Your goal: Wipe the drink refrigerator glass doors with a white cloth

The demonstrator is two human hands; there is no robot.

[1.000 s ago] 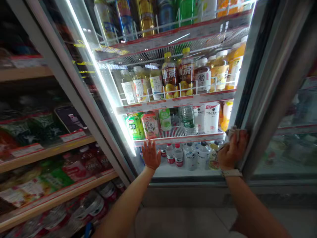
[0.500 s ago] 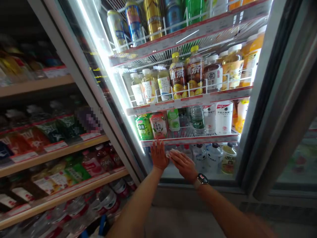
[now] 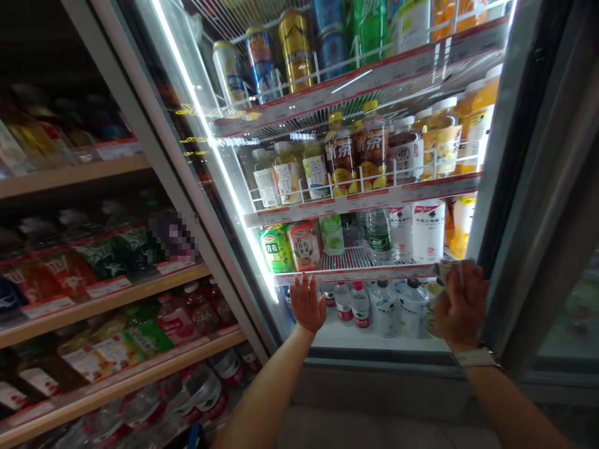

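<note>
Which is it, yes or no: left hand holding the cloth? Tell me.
No, the cloth is in the right hand, while the left hand is open.

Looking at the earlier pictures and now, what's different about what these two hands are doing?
The right hand, with the pale cloth, swept left to meet the left hand, then moved back right to the door's edge by the metal frame. Nothing was visibly taken or let go. The left hand stayed open at the glass, and the yellow-capped bottles stayed on their shelf.
</note>
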